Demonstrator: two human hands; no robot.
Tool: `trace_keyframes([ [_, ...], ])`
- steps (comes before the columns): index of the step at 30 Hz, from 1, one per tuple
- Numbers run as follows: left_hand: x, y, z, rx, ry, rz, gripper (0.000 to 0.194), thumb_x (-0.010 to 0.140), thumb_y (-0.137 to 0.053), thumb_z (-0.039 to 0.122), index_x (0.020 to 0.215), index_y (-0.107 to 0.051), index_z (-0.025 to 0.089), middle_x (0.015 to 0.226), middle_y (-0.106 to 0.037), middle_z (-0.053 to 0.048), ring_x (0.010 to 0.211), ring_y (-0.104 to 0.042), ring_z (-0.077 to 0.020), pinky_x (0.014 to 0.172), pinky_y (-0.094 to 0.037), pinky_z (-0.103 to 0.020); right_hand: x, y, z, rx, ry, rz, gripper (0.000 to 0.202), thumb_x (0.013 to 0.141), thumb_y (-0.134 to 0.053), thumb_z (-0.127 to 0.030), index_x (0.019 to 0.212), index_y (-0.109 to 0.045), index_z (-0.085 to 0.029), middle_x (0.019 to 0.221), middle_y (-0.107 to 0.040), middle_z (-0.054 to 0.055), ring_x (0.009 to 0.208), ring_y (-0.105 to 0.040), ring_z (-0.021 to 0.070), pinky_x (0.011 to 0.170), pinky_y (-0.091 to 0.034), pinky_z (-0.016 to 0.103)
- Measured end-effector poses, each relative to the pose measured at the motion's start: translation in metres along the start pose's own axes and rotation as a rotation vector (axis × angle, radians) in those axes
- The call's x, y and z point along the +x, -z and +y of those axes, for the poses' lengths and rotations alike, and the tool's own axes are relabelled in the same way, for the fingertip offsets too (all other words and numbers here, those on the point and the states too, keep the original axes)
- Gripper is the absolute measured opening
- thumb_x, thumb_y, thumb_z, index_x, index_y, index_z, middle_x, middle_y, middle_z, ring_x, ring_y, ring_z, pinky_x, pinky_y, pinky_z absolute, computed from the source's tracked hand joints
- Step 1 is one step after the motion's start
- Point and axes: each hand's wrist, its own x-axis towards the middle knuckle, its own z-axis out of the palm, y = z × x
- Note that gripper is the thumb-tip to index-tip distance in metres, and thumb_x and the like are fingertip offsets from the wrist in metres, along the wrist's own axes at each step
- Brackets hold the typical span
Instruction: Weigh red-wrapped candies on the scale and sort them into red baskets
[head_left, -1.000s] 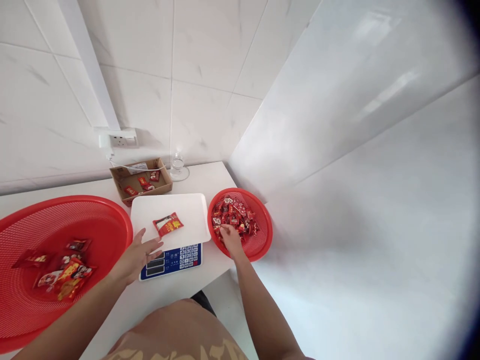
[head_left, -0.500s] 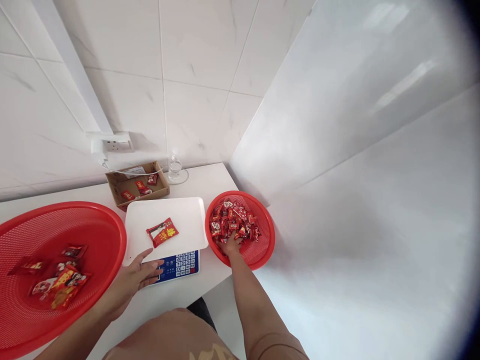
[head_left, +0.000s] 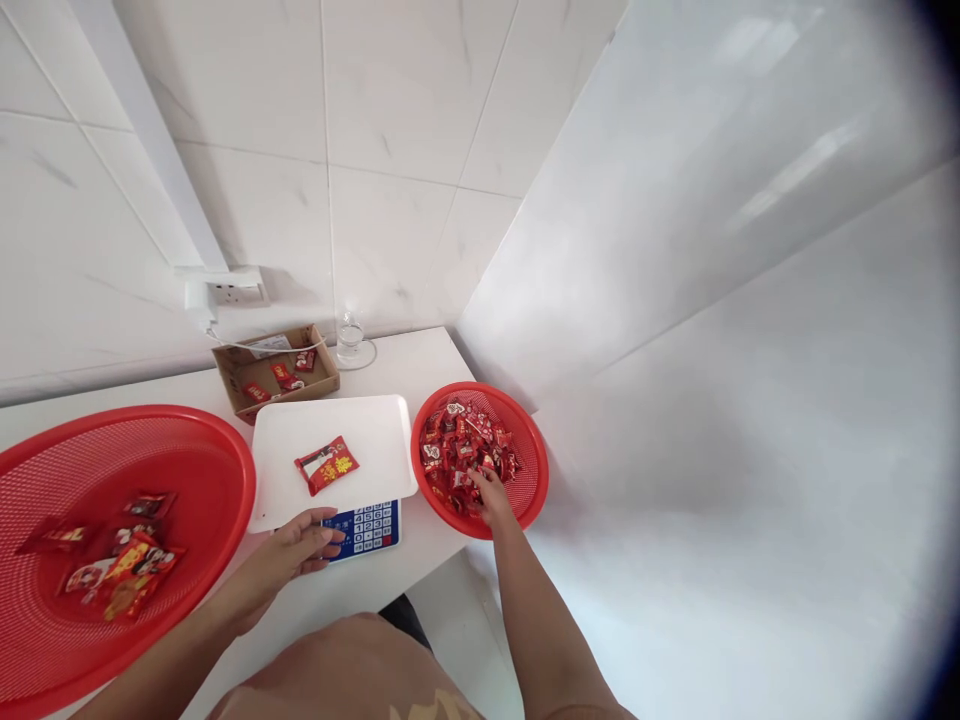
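Observation:
On the white tray of a scale (head_left: 375, 425) lies one red and white packet (head_left: 328, 465). My left hand (head_left: 300, 545) hovers by the scale's blue keypad (head_left: 375, 528), fingers apart and holding nothing. Inside the smaller red basket (head_left: 531, 450) is a pile of small red wrapped pieces (head_left: 461, 450). My right hand (head_left: 491, 492) reaches into this basket at the near side of the pile, its fingers drawn together; whatever is between them is too small to make out.
A large red basket (head_left: 229, 470) with several packets stands at the left. Behind the scale are a cardboard box (head_left: 244, 400) with red packets and a clear glass object (head_left: 350, 340). A cable runs from the wall socket (head_left: 238, 290).
My right hand has shifted slightly right and its fingers have drawn together. My left hand has moved a little right over the keypad.

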Motion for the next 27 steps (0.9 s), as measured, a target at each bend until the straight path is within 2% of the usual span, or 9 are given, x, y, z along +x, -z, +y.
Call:
trace_keyframes([
  [3, -0.003, 0.000, 0.000, -0.006, 0.004, -0.023, 0.049, 0.075, -0.060, 0.049, 0.113, -0.052, 0.020, 0.107, -0.065, -0.009, 0.101, -0.062, -0.0218, 0.091, -0.046, -0.037, -0.011, 0.007, -0.014, 0.194, -0.079, -0.049, 0.053, 0.077, -0.049, -0.055, 0.119, -0.050, -0.023, 0.106, -0.067, 0.007, 0.087, -0.065, 0.0207, 0.066, -0.051, 0.032],
  [6, -0.008, -0.006, 0.005, -0.006, 0.009, -0.034, 0.048, 0.072, -0.062, 0.050, 0.109, -0.055, 0.020, 0.103, -0.066, -0.008, 0.099, -0.061, -0.0218, 0.090, -0.046, -0.037, -0.027, 0.007, -0.033, 0.532, -0.161, -0.143, 0.054, 0.076, -0.053, -0.056, 0.122, -0.050, -0.028, 0.116, -0.063, 0.005, 0.095, -0.063, 0.0207, 0.069, -0.052, 0.032],
  [11, -0.016, -0.013, 0.007, -0.001, -0.018, -0.077, 0.048, 0.068, -0.064, 0.051, 0.103, -0.057, 0.019, 0.099, -0.066, -0.007, 0.093, -0.060, -0.0205, 0.086, -0.044, -0.035, -0.049, -0.004, -0.058, 0.943, -0.225, -0.236, 0.048, 0.068, -0.068, -0.041, 0.113, -0.057, -0.031, 0.119, -0.061, 0.001, 0.099, -0.059, 0.0197, 0.069, -0.051, 0.030],
  [14, -0.018, -0.012, 0.001, -0.015, -0.031, -0.094, 0.048, 0.067, -0.065, 0.050, 0.102, -0.057, 0.019, 0.099, -0.065, -0.007, 0.092, -0.060, -0.0206, 0.086, -0.043, -0.036, -0.048, -0.011, -0.057, 0.964, -0.229, -0.156, 0.045, 0.064, -0.072, -0.036, 0.106, -0.058, -0.031, 0.113, -0.063, 0.000, 0.093, -0.060, 0.0185, 0.064, -0.051, 0.028],
  [17, -0.024, -0.007, -0.006, -0.019, -0.016, -0.064, 0.049, 0.065, -0.067, 0.050, 0.102, -0.057, 0.020, 0.098, -0.065, -0.007, 0.091, -0.061, -0.0210, 0.085, -0.044, -0.036, -0.036, -0.011, -0.045, 0.974, -0.267, 0.009, 0.036, 0.064, -0.071, -0.034, 0.097, -0.057, -0.029, 0.110, -0.063, 0.000, 0.090, -0.061, 0.0183, 0.063, -0.053, 0.030],
  [20, -0.031, 0.002, -0.015, -0.021, -0.005, -0.023, 0.052, 0.064, -0.067, 0.051, 0.103, -0.057, 0.019, 0.099, -0.065, -0.008, 0.093, -0.061, -0.0218, 0.085, -0.045, -0.036, -0.021, 0.001, -0.030, 1.041, -0.302, 0.189, 0.023, 0.072, -0.061, -0.035, 0.093, -0.055, -0.025, 0.109, -0.061, 0.005, 0.093, -0.061, 0.0180, 0.068, -0.055, 0.031],
  [22, -0.033, 0.010, -0.024, -0.014, 0.002, 0.010, 0.053, 0.064, -0.067, 0.050, 0.106, -0.056, 0.018, 0.099, -0.065, -0.009, 0.093, -0.062, -0.0224, 0.085, -0.046, -0.036, -0.014, 0.012, -0.021, 1.070, -0.275, 0.256, 0.021, 0.078, -0.051, -0.037, 0.095, -0.053, -0.024, 0.108, -0.061, 0.007, 0.097, -0.061, 0.0175, 0.073, -0.055, 0.032],
  [24, -0.033, 0.020, -0.035, -0.015, -0.013, 0.065, 0.058, 0.066, -0.066, 0.050, 0.114, -0.052, 0.019, 0.101, -0.065, -0.009, 0.093, -0.063, -0.0222, 0.084, -0.048, -0.035, -0.010, 0.021, -0.015, 1.015, -0.199, 0.258, 0.027, 0.082, -0.043, -0.040, 0.100, -0.051, -0.023, 0.107, -0.060, 0.010, 0.101, -0.061, 0.0178, 0.078, -0.055, 0.033],
  [27, -0.030, 0.035, -0.050, -0.028, -0.058, 0.256, 0.074, 0.069, -0.066, 0.044, 0.134, -0.035, 0.025, 0.112, -0.063, -0.010, 0.086, -0.067, -0.0196, 0.081, -0.050, -0.034, -0.010, 0.024, -0.010, 0.732, -0.098, 0.159, 0.038, 0.085, -0.035, -0.047, 0.108, -0.048, -0.021, 0.110, -0.058, 0.013, 0.103, -0.061, 0.0177, 0.082, -0.054, 0.034],
])
